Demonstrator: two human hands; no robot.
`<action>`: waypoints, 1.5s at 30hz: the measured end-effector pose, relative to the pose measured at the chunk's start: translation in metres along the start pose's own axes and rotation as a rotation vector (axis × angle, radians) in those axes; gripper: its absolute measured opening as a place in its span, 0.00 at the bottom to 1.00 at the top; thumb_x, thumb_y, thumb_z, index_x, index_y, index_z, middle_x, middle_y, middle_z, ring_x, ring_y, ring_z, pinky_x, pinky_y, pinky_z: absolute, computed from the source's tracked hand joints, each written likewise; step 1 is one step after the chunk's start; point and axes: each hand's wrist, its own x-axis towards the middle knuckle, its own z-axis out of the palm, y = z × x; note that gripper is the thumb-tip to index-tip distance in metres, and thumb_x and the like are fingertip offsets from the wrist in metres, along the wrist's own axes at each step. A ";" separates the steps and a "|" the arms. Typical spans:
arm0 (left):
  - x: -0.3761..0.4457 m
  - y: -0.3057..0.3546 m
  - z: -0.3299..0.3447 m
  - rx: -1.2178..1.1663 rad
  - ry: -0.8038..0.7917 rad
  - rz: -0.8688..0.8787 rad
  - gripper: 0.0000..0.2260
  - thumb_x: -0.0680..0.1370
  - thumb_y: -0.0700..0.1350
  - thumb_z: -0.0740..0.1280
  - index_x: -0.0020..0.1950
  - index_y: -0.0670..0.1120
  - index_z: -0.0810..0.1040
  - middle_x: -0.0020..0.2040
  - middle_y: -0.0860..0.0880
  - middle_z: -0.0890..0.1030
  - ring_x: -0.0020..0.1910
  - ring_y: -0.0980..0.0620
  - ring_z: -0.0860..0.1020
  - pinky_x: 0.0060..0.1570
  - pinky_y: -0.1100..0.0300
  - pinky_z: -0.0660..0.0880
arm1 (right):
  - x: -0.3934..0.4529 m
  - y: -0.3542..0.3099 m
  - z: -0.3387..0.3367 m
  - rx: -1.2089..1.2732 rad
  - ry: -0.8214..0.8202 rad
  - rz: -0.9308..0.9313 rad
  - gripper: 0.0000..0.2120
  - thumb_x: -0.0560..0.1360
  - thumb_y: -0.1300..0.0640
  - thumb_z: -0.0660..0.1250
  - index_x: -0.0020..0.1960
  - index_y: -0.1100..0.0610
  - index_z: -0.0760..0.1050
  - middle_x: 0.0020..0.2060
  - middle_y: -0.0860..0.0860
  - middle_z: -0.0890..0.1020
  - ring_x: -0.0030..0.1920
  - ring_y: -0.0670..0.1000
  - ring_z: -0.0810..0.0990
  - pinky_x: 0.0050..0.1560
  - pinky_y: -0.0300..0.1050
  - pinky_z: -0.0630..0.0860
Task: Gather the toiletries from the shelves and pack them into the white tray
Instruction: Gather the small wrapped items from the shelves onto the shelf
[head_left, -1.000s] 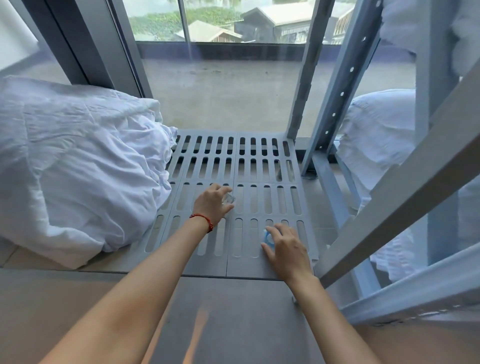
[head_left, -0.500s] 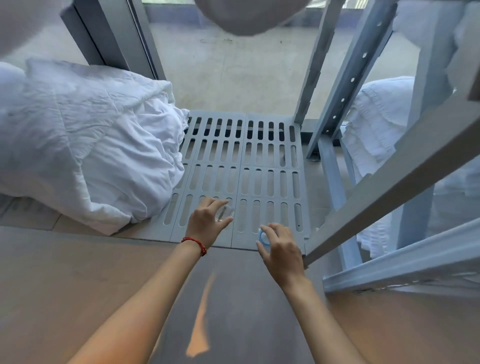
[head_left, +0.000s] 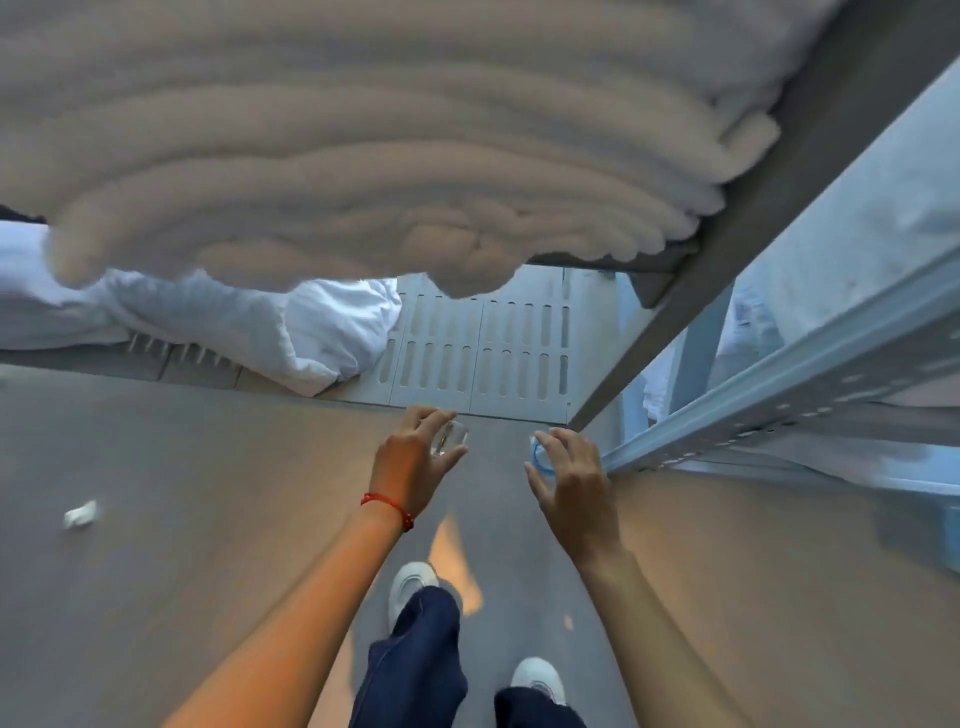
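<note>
My left hand (head_left: 413, 457), with a red string on its wrist, grips a small clear item (head_left: 450, 437) between thumb and fingers. A small item with a blue rim (head_left: 539, 457) sits in my right hand (head_left: 569, 480), mostly hidden by the fingers. Both hands hang over the floor just in front of the grey slotted bottom shelf (head_left: 483, 358). The white tray is not in view.
A stack of folded beige towels (head_left: 363, 145) fills the top of the view on an upper shelf. White bedding (head_left: 291, 327) lies at the left of the bottom shelf. Grey rack beams (head_left: 779, 364) run along the right. A white scrap (head_left: 80, 514) lies on the floor; my feet (head_left: 413, 584) are below.
Both hands have drawn back off the slotted shelf toward me, each still holding its small item. The view has risen and pulled back, so the towel stack above and my legs show.
</note>
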 end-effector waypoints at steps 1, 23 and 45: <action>-0.009 0.014 -0.011 -0.013 -0.003 -0.011 0.17 0.68 0.41 0.74 0.55 0.41 0.78 0.50 0.40 0.79 0.45 0.40 0.79 0.45 0.54 0.74 | -0.007 -0.006 -0.018 -0.002 0.015 0.008 0.18 0.66 0.62 0.74 0.54 0.61 0.76 0.49 0.58 0.80 0.49 0.57 0.77 0.46 0.48 0.78; -0.075 0.280 -0.141 -0.040 -0.370 0.412 0.17 0.65 0.42 0.76 0.52 0.41 0.80 0.48 0.41 0.80 0.45 0.42 0.80 0.45 0.59 0.70 | -0.157 -0.074 -0.332 -0.056 0.533 0.565 0.14 0.67 0.56 0.68 0.51 0.59 0.79 0.46 0.56 0.80 0.49 0.49 0.71 0.46 0.39 0.70; -0.310 0.461 -0.036 -0.062 -0.973 1.314 0.16 0.63 0.47 0.73 0.50 0.45 0.81 0.44 0.44 0.81 0.38 0.48 0.80 0.40 0.66 0.70 | -0.486 -0.140 -0.388 -0.342 1.165 1.307 0.18 0.62 0.66 0.77 0.51 0.62 0.79 0.46 0.57 0.82 0.50 0.49 0.72 0.50 0.40 0.69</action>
